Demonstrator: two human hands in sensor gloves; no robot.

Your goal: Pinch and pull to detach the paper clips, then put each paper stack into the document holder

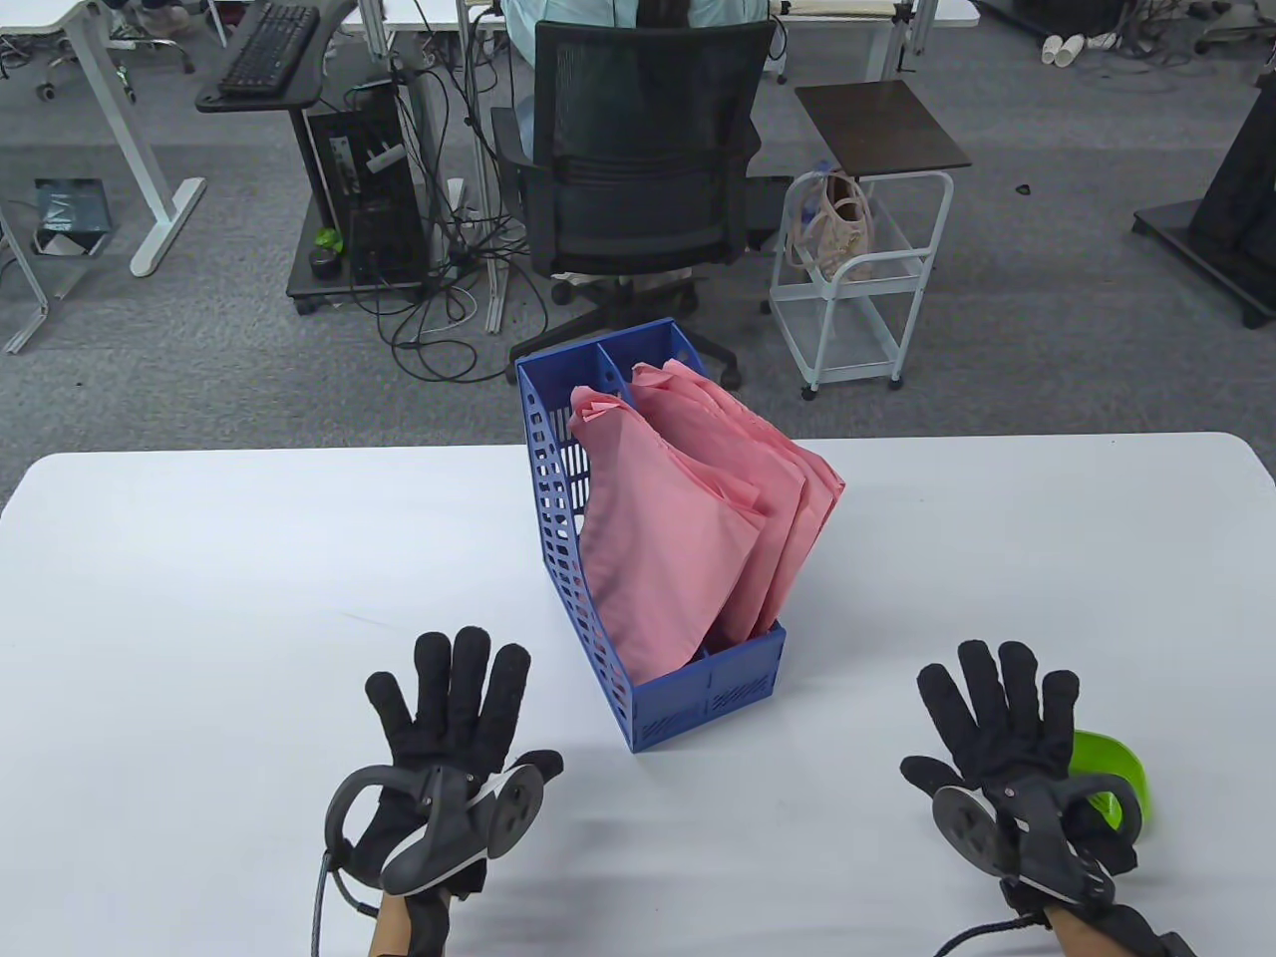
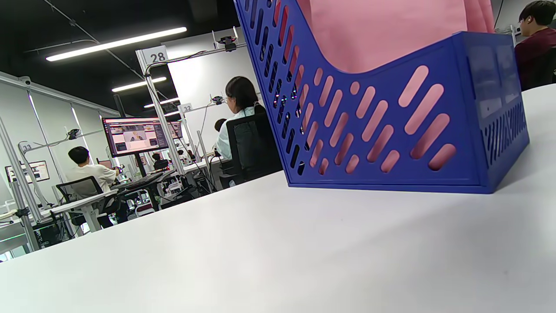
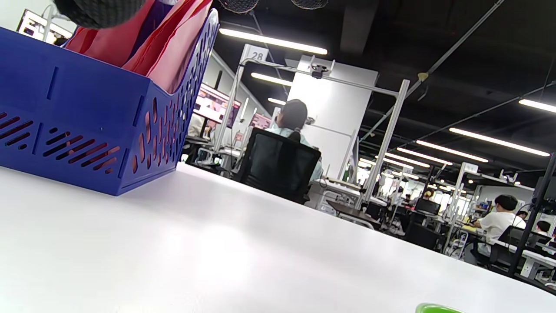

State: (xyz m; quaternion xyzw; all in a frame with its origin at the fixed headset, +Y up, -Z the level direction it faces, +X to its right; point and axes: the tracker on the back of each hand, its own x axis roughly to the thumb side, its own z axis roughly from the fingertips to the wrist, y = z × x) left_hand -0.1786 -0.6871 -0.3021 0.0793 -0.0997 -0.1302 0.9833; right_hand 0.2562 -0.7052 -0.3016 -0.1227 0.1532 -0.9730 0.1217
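L hand: my left hand (image 1: 454, 743) in black sensor glove, lower left of table view, fingers straight & spread, flat over the white counter (image 1: 199, 598), holding nothing.
R hand: my right hand (image 1: 1007, 743), lower right of table view, same pose, fingers splayed, nothing held.
Holder: blue slotted plastic document holder (image 1: 598, 608) stands mid-frame betw. both hands; long axis runs from its low front wall nr me up-frame to its tall back.
Paper: pink paper stacks (image 1: 688, 518) already inside, in both compartments, leaning toward frame right.
Clips: none visible on the counter or on the sheets; can't tell more at this res.
Green thing: bright green curved plastic piece (image 1: 1112, 768) half hidden behind my R hand, lower right; what it holds I can't tell.
Key relation: holder lies up-frame & inward of both hands; L hand looks a bit nearer its front corner than R.
Stage (my guess): no loose stack left outside the holder, so task looks done or nrly so.
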